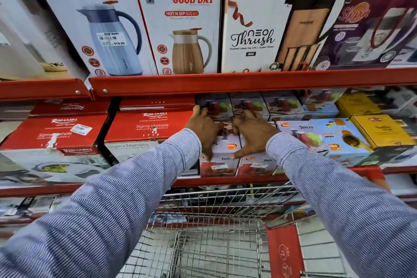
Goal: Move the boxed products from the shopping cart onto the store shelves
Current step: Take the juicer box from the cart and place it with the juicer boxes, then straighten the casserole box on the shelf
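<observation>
Two juicer boxes stand side by side at the front of the middle shelf: the left juicer box [222, 156] and the right juicer box [257, 163]. My left hand [203, 128] lies flat on the left box, fingers over its top and thumb down its front. My right hand [250, 133] rests the same way on the right box. Both hands press on the boxes rather than lift them. The wire shopping cart [216, 228] is below my arms; its basket shows no boxes, only a red flap [285, 253].
More juicer boxes [279, 104] fill the shelf behind and to the right [316, 135]. Red Rishabh casserole boxes [149, 126] sit to the left, yellow boxes [381, 131] to the right. Jug boxes [191, 29] line the upper shelf above a red shelf rail [248, 81].
</observation>
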